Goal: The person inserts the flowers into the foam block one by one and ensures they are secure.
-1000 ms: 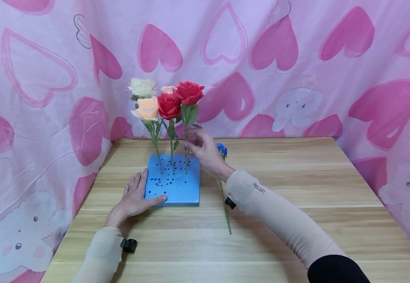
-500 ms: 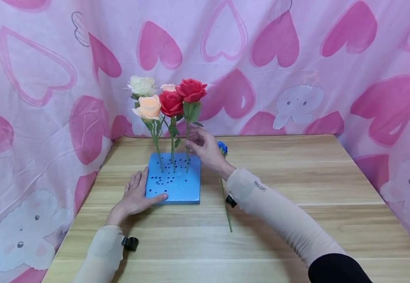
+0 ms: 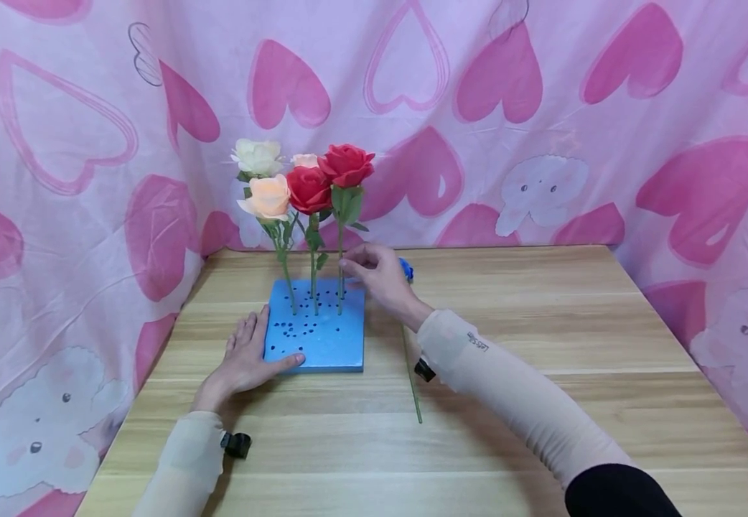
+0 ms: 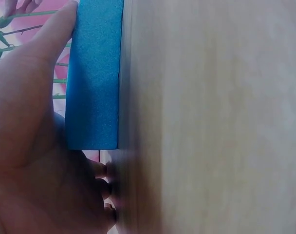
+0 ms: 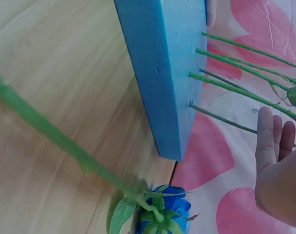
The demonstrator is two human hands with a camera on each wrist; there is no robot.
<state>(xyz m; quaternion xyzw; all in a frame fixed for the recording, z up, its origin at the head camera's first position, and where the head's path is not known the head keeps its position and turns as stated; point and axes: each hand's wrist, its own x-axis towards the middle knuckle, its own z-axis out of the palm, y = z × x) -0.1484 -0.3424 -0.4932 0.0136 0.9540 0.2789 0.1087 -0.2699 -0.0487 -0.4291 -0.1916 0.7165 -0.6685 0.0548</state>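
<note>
My left hand point(image 3: 245, 359) rests against the left side of a blue foam board point(image 3: 335, 352) pierced with many small holes. Its thumb lies over the front left of the top, the fingers stretched along the side; the left wrist view shows the thumb point(image 4: 55, 29) across the top edge. Behind the board's right part, my right hand point(image 3: 383, 280) pinches the stem of the right-hand red rose point(image 3: 347, 165) between thumb and fingertips. That rose stands upright in the board. Beside it stand another red rose point(image 3: 309, 190), a peach rose point(image 3: 267, 197) and a white rose point(image 3: 256, 158).
A blue flower point(image 5: 179, 200) with a long green stem point(image 3: 413, 380) lies on the wooden table point(image 3: 542, 402), right of the board and partly under the right forearm. A pale pink bloom point(image 3: 305, 160) shows behind the red roses. A pink heart-print curtain point(image 3: 406, 172) hangs around the table.
The right-hand red rose leaned slightly right, then came back a little. My right fingers have come slightly lower on its stem. The left hand and board have stayed put.
</note>
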